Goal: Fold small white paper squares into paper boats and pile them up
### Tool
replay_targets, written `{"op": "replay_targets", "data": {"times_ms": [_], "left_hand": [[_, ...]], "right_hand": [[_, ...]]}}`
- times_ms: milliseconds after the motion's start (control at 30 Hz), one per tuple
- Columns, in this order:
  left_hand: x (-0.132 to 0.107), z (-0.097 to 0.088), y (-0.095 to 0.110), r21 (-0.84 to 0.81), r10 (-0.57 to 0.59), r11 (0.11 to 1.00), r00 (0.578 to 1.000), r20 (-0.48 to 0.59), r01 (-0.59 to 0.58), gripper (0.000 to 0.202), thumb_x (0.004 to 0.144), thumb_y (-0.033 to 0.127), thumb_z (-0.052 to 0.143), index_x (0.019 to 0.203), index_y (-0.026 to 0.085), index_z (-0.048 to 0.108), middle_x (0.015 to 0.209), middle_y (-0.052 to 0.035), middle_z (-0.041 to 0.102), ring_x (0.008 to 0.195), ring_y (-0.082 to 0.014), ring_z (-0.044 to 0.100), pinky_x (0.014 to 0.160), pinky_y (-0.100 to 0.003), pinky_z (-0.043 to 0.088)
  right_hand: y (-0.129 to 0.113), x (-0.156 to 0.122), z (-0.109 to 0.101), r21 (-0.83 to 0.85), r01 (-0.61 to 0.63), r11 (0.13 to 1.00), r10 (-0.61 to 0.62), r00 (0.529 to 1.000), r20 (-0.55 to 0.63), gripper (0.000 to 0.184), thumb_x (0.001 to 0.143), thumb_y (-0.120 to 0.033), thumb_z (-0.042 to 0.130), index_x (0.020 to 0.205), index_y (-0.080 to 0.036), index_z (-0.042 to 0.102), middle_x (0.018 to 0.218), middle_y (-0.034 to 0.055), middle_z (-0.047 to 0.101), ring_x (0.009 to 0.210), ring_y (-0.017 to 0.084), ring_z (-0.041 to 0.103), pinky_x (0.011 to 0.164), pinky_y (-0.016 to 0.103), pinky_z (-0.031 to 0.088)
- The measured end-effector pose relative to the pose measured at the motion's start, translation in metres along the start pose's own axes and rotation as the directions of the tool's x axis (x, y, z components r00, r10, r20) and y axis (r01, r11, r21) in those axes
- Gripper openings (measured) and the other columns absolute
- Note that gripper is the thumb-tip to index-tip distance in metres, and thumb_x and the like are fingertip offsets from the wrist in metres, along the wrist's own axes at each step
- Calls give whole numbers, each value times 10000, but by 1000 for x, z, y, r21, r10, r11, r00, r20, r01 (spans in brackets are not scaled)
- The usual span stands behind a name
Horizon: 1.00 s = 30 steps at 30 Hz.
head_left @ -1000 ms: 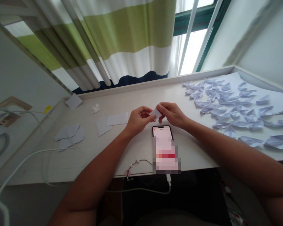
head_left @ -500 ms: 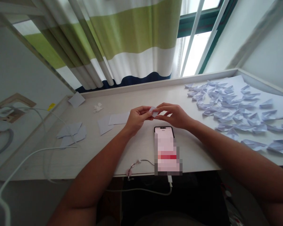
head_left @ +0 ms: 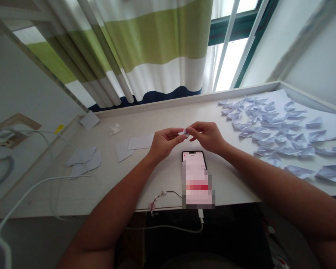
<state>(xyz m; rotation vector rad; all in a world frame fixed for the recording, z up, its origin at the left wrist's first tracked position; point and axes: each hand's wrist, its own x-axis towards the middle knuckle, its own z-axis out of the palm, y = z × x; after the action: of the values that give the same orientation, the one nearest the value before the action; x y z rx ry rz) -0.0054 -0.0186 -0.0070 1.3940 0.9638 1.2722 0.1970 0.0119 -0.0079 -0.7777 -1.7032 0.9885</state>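
A small folded piece of white paper [head_left: 183,132] is pinched between both hands above the middle of the desk. My left hand [head_left: 165,142] grips its left side with thumb and fingertips. My right hand [head_left: 207,135] pinches the other side, thumb and index finger close together. Fingers cover much of the paper, so its full shape is hidden. Just below the hands lies a phone [head_left: 194,175] with a lit pink screen, partly blurred out. Left of my left hand, flat white paper sheets [head_left: 140,142] rest on the desk.
Many folded paper boats [head_left: 280,129] spread over the desk's right side, some on larger white sheets [head_left: 333,121]. More paper pieces [head_left: 85,158] and a crumpled scrap [head_left: 115,129] lie left. A white cable [head_left: 168,226] runs to the phone; a beaded strap [head_left: 157,198] hangs at the edge.
My right hand's fingers have curled in closer around the paper, which now shows as a narrower, folded shape. My left hand has stayed nearly in place. The view has shifted slightly.
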Motion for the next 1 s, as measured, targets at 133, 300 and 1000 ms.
{"op": "replay_targets", "data": {"times_ms": [133,300,1000], "left_hand": [[-1,1,-1,51,9,999,1000,-12,-8,400,749,375,982,1070,168,861,963,-100,866,864,-202,818,884,-396,681],[-1,3,-3,32,24,999,1000,12,-24,384,717,349,995,1039,181,871,1025,-100,872,924,-227,832,957,-437,682],[1,6,-1,-33,39,999,994,-103,-42,522,768,608,954,917,161,728,869,-77,848,806,-220,829,803,-377,703]], "right_hand": [[-2,1,0,3,-1,1000,1,1000,-20,451,904,-640,832,836,-194,821,800,64,806,710,200,752,635,370,697],[1,0,-1,-109,1,994,-9,997,-73,452,917,-636,819,792,-203,789,748,48,789,655,188,717,625,360,663],[1,1,7,81,79,994,-69,991,-115,416,815,-630,932,814,-229,822,854,58,825,798,228,773,781,432,681]]}}
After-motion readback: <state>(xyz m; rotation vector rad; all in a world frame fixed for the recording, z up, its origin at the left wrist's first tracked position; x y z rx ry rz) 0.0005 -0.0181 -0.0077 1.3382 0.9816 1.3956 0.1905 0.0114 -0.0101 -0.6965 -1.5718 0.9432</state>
